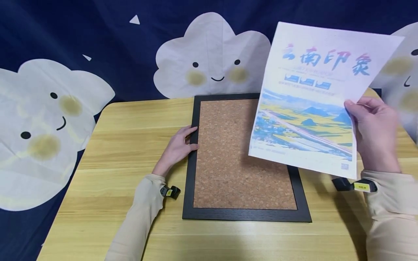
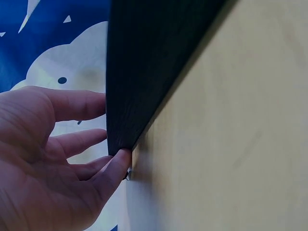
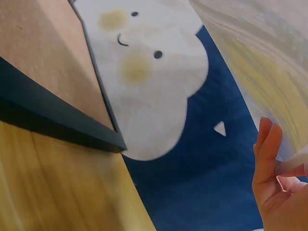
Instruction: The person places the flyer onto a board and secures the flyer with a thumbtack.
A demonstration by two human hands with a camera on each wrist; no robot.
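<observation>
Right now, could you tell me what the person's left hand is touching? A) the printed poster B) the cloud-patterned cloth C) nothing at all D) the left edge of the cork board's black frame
D: the left hand rests with its fingers against the left side of the black frame of the cork board, while the right hand holds the poster up above it.

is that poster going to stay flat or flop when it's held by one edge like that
Probably floppy: the poster, which the right hand pinches at one edge, looks like thin paper and bows slightly. It seems light, as a fingertip pinch carries it. It would likely slide easily on the cork board.
</observation>
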